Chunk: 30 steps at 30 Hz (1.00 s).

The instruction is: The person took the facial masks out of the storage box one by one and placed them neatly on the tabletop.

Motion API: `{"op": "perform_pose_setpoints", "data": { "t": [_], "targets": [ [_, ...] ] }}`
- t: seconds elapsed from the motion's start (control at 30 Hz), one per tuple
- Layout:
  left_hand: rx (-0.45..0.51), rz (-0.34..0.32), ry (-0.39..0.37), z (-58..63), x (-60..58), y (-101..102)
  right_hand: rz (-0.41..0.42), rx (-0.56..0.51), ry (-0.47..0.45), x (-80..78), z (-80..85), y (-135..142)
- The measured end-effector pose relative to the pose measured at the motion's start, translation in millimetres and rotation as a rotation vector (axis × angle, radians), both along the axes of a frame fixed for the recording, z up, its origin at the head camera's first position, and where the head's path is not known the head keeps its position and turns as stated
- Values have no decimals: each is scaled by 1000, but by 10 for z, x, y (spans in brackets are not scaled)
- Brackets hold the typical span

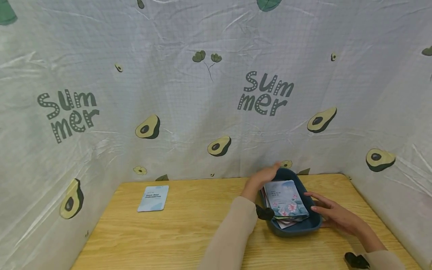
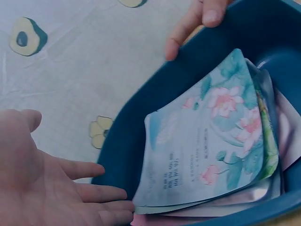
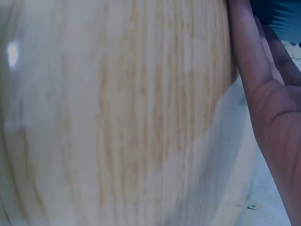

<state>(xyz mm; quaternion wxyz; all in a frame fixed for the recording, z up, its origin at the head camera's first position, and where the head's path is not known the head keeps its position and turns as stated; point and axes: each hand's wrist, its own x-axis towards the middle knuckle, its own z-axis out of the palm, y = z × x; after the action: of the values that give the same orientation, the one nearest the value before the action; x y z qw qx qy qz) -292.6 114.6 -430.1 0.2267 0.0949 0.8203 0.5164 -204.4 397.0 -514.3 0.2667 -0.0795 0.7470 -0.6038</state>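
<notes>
A dark blue plastic bin [image 1: 297,231] stands on the right part of the table, holding a stack of flat packets [image 1: 285,198]. The top packet [image 2: 197,141] is pale blue with pink lotus flowers and green leaves; those under it are mostly covered. Along the bin's far left side lies my left hand [image 1: 264,178], its fingers [image 2: 101,192] straight against the wall. My right hand [image 1: 337,215] is at the opposite side, fingers extended and touching the bin near its rim. Neither hand holds a packet.
On the left part of the wooden table [image 1: 199,221] lies a light blue packet [image 1: 153,198] with dark print. A white sheet [image 1: 175,93] printed with avocados and lettering hangs behind the table and along both sides.
</notes>
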Motion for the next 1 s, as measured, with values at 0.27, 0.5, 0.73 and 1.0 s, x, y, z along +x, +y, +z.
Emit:
{"op": "perform_pose_setpoints", "data": {
  "t": [0.27, 0.5, 0.73, 1.0],
  "targets": [
    [-240, 63, 38, -87, 19, 98, -11, 4, 0, 1, 8, -20],
    [-398, 51, 147, -108, 11, 142, -12, 7, 1, 15, 12, -16],
    [-396, 49, 187, -137, -39, 158, -1, 13, 10, 11, 10, 28],
    [-503, 34, 211, -153, -40, 190, 1, 2, 14, 13, -2, 24]
  ]
}}
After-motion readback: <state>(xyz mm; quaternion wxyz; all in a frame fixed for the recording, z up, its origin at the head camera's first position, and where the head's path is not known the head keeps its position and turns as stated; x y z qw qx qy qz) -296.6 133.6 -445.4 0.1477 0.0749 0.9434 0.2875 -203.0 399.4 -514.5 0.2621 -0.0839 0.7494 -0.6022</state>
